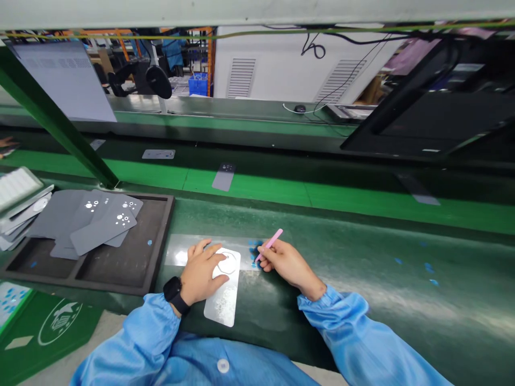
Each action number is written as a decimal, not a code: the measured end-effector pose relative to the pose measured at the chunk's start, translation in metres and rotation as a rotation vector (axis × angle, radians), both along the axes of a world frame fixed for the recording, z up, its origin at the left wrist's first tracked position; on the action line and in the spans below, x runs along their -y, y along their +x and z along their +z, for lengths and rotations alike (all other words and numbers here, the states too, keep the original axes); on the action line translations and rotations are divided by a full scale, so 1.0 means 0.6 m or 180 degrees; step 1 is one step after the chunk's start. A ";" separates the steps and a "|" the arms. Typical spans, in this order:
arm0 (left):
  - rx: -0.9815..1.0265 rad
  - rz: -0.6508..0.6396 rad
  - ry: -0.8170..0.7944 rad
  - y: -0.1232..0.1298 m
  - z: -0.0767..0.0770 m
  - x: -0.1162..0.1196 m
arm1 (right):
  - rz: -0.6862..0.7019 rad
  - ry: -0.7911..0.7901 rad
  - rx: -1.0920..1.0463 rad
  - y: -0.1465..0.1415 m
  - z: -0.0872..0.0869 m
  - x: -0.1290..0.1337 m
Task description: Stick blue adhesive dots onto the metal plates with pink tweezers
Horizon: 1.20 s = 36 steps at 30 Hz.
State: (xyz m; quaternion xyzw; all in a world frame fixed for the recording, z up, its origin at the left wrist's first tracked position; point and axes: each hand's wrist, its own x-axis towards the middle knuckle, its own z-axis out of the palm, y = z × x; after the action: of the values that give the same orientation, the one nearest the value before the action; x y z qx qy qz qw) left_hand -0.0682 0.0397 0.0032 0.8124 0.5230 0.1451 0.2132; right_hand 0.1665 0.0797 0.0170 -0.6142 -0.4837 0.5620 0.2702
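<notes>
My left hand (pixel 201 272), with a dark watch on the wrist, lies with fingers spread on a white phone-shaped plate (pixel 223 300) marked with a ring at its upper end. My right hand (pixel 284 262) pinches a pink tool (pixel 273 239) that looks like tweezers. Its tip points down at small blue pieces (pixel 253 249) on a clear strip (pixel 177 249) lying across the green bench (pixel 277 316). Whether a piece is between the tips is too small to tell.
At the left, a dark divided tray (pixel 159 241) holds overlapping grey plates (pixel 104 228). White trays (pixel 20 187) are stacked beside it. Beyond the bench, flat plates (pixel 223 177) lie on a green belt (pixel 273 187). A green post (pixel 60 118) slants at left; a black monitor (pixel 434 112) stands at right.
</notes>
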 end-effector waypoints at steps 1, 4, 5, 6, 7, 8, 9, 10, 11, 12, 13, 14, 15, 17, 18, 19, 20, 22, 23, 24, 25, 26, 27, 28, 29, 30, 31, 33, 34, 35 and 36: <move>0.0001 0.0002 -0.0009 0.000 0.000 0.000 | -0.0006 -0.0022 -0.0090 0.002 -0.001 -0.001; 0.0014 -0.0002 -0.0048 0.001 0.000 0.000 | -0.0005 -0.0108 -0.0428 0.002 0.002 -0.001; 0.0021 -0.0008 -0.0053 0.001 0.000 0.000 | -0.0019 -0.0119 -0.0516 -0.001 0.004 0.001; 0.0028 -0.0010 -0.0051 0.001 0.000 0.000 | -0.0051 -0.0109 -0.0577 -0.008 0.007 0.002; 0.0032 -0.0009 -0.0042 0.001 0.000 0.000 | -0.0090 -0.0084 -0.0612 -0.016 0.009 0.005; 0.0036 0.0001 -0.0024 0.001 -0.001 0.000 | -0.0137 -0.0044 -0.0621 -0.027 0.010 0.008; 0.0039 0.0017 -0.0003 0.002 -0.001 0.000 | -0.0173 0.0001 -0.0602 -0.040 0.011 0.011; 0.0042 0.0036 0.0019 0.002 -0.001 0.000 | -0.0203 0.0042 -0.0555 -0.052 0.010 0.014; 0.0045 0.0055 0.0039 0.003 -0.002 0.001 | -0.0226 0.0069 -0.0483 -0.064 0.009 0.017; 0.0048 0.0071 0.0056 0.003 -0.002 0.001 | -0.0245 0.0083 -0.0395 -0.074 0.007 0.019; 0.0051 0.0082 0.0070 0.003 -0.003 0.002 | -0.0257 0.0080 -0.0305 -0.083 0.005 0.021; 0.0055 0.0089 0.0083 0.004 -0.004 0.002 | -0.0276 0.0074 -0.0230 -0.089 0.003 0.021; 0.0060 0.0092 0.0097 0.004 -0.005 0.003 | -0.0301 0.0066 -0.0177 -0.093 0.001 0.021; 0.0075 0.0102 0.0132 0.004 -0.007 0.003 | -0.0360 0.0062 -0.0134 -0.095 -0.003 0.019; 0.0080 0.0106 0.0148 0.004 -0.008 0.003 | -0.0382 0.0057 -0.0128 -0.095 -0.005 0.017; 0.0081 0.0109 0.0164 0.004 -0.009 0.004 | -0.0401 0.0044 -0.0128 -0.094 -0.006 0.016; 0.0079 0.0111 0.0177 0.004 -0.009 0.004 | -0.0416 0.0024 -0.0132 -0.093 -0.007 0.014; 0.0071 0.0107 0.0200 0.004 -0.010 0.004 | -0.0442 -0.0032 -0.0153 -0.092 -0.009 0.013; 0.0067 0.0102 0.0209 0.004 -0.011 0.004 | -0.0457 -0.0056 -0.0169 -0.092 -0.009 0.012; 0.0066 0.0101 0.0217 0.004 -0.011 0.004 | -0.0472 -0.0070 -0.0185 -0.093 -0.009 0.012; 0.0067 0.0099 0.0223 0.004 -0.011 0.004 | -0.0484 -0.0079 -0.0198 -0.093 -0.008 0.012; 0.0068 0.0094 0.0226 0.004 -0.011 0.004 | -0.0488 -0.0081 -0.0208 -0.094 -0.007 0.012; 0.0069 0.0089 0.0225 0.004 -0.011 0.005 | -0.0491 -0.0078 -0.0214 -0.094 -0.007 0.013; 0.0068 0.0086 0.0223 0.004 -0.011 0.005 | -0.0488 -0.0068 -0.0215 -0.094 -0.006 0.013; 0.0066 0.0086 0.0219 0.004 -0.010 0.005 | -0.0483 -0.0063 -0.0207 -0.094 -0.005 0.013; 0.0062 0.0088 0.0213 0.004 -0.009 0.005 | -0.0470 -0.0057 -0.0191 -0.094 -0.005 0.013; 0.0058 0.0092 0.0207 0.004 -0.009 0.005 | -0.0456 -0.0051 -0.0170 -0.094 -0.005 0.014; 0.0048 0.0104 0.0196 0.004 -0.007 0.005 | -0.0425 -0.0032 -0.0129 -0.093 -0.005 0.014; 0.0043 0.0104 0.0190 0.004 -0.007 0.005 | -0.0399 -0.0013 -0.0118 -0.093 -0.006 0.015; 0.0039 0.0102 0.0187 0.004 -0.007 0.005 | -0.0370 0.0011 -0.0109 -0.092 -0.006 0.015; 0.0037 0.0103 0.0189 0.004 -0.007 0.005 | -0.0340 0.0038 -0.0099 -0.091 -0.006 0.015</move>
State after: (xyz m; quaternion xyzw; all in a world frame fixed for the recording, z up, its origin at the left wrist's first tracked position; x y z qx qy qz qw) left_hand -0.0657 0.0367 -0.0008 0.8089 0.5303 0.1688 0.1896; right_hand 0.1116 0.0704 0.0136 -0.6287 -0.4492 0.5534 0.3109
